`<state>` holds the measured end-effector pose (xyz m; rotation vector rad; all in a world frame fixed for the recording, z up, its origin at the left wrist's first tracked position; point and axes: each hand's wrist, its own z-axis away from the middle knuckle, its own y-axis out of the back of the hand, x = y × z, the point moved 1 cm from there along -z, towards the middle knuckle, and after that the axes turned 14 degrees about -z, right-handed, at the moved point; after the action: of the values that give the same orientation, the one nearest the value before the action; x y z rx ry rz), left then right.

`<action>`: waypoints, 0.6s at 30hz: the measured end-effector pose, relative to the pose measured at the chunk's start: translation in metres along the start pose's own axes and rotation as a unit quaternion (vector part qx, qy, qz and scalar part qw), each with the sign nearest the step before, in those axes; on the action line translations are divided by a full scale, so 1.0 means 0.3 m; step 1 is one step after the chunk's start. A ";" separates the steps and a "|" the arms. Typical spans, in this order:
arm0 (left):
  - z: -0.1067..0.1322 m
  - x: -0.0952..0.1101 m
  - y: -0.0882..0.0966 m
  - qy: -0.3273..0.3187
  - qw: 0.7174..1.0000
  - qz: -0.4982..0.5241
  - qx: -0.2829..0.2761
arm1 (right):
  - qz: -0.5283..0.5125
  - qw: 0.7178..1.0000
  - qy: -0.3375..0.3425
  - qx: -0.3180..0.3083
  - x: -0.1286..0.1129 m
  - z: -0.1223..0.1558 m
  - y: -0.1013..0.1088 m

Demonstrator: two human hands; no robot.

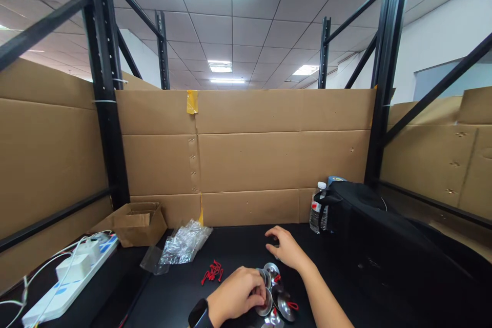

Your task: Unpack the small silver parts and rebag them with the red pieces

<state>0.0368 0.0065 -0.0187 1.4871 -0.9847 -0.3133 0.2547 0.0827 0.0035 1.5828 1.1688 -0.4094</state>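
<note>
My left hand (239, 293), with a dark watch on its wrist, has its fingers curled and pressed together at the edge of a small shiny metal cymbal (264, 308). Around it lies a cluster of similar domed cymbals (285, 307), several with red cord loops. My right hand (286, 249) is held just beyond the cluster, fingers bent and thumb apart, with no object clearly visible in it. To the left of the cymbals, a small pile of red cords (212, 272) rests on the black table (172, 300). My left fingertips are partly hidden.
Crumpled clear plastic bags (186, 242) and an open cardboard box (140, 223) stand at the back left. A white power strip (73, 282) with cables lies at left. A water bottle (318, 207) and a black bag (369, 246) occupy the right, before a cardboard wall (249, 164).
</note>
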 end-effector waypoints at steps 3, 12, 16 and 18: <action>0.011 -0.012 0.039 0.029 0.999 0.030 0.026 | -0.098 0.995 -0.001 -0.023 -0.047 0.003 -0.028; 0.002 -0.084 0.110 0.104 0.942 0.208 0.243 | -0.330 0.934 0.013 -0.136 -0.162 0.036 -0.170; 0.030 -0.092 0.162 0.116 0.966 0.099 0.206 | -0.281 0.957 0.019 -0.071 -0.154 0.021 -0.168; 0.060 -0.126 0.194 0.137 0.973 0.015 0.187 | -0.187 0.981 0.026 -0.035 -0.124 0.011 -0.127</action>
<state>-0.0207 0.0290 0.0175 1.7965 -0.8725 0.1082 0.2067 0.0600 0.0096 1.3185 1.5113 -0.5679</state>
